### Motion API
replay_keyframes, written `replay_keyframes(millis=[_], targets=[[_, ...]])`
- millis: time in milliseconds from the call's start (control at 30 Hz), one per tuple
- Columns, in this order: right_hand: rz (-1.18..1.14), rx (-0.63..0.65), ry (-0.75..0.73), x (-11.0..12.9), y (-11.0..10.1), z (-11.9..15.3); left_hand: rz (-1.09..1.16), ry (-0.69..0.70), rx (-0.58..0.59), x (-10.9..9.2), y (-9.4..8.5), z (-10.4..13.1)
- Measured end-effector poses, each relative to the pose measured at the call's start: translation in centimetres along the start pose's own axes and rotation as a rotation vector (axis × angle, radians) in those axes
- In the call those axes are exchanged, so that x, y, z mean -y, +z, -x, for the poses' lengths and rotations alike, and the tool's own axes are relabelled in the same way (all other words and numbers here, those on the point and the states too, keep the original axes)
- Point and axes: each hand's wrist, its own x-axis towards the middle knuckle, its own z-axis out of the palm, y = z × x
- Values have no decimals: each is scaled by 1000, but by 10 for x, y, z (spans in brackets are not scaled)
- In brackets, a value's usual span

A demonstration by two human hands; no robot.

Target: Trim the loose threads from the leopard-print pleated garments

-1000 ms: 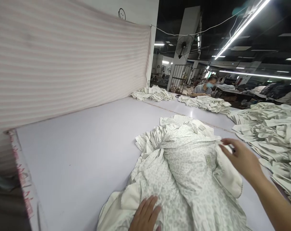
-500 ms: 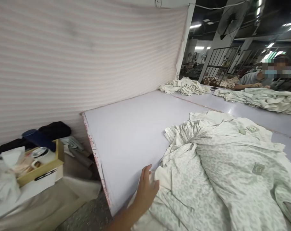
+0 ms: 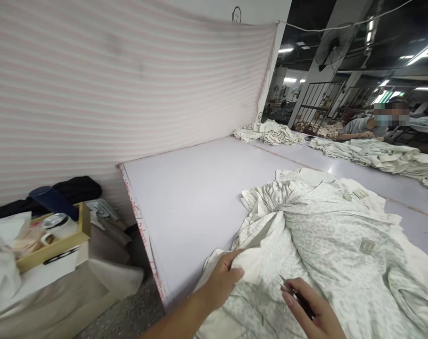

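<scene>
My left hand [image 3: 219, 280] is closed on the turned-up white edge of a pale green and white leopard-print garment [image 3: 327, 235], thumb above the cloth. In my right hand [image 3: 315, 308] is a pair of small thread snips [image 3: 285, 282], their pointed tips aimed up and left over the cloth, short of the left hand. The garment lies bunched in a loose heap, with small green patches [image 3: 367, 246] on it. Part of the snips is hidden by my fingers.
The pale table [image 3: 185, 197] has more cloth piles [image 3: 274, 133] at the back and a long heap [image 3: 376, 153] at right. A person [image 3: 358, 129] sits beyond it. A striped sheet [image 3: 129, 84] hangs along the left; a yellow box [image 3: 51, 252] stands below.
My left hand has gone from spread fingers beside the garment to gripping its edge, which is lifted. My right hand has come into view from below with the snips.
</scene>
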Motion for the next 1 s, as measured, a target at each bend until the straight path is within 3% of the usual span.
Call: replay_keyframes(millis=[200,700,900,1000], targets=[[58,47,-4,-4,27,-5,302,-80,-100,11,10,-2],[-63,76,105,-11,30,-7,369,-131,-10,11,23,-3],[-143,31,142,-22,25,-7,280,-153,-79,9,19,-4],[-196,-54,159,-29,13,-7,-29,-98,-149,-2,20,-3]])
